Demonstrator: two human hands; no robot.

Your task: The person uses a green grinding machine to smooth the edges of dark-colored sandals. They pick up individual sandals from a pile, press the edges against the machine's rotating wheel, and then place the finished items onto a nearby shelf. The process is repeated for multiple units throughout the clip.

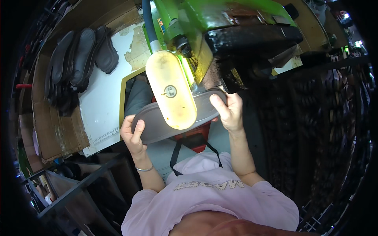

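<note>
A dark grey shoe sole (153,128) is stretched sideways between my two hands, above my lap. My left hand (134,135) pinches its left end, thumb on top and fingers beneath. At the other end, my right hand (230,112) grips the sole with its thumb pressed on the upper face. An oval yellow-white lamp (175,108) on a grey stem hangs over the sole and hides its middle. The sole's far right edge lies close against the working part of a green machine (236,17); whether they touch, I cannot tell.
Several more dark soles (84,59) are stacked at the left, beside a cardboard panel (59,129) and on a white tabletop (98,114). A metal-framed rack (78,192) stands lower left. Rows of dark items (299,129) fill the right side.
</note>
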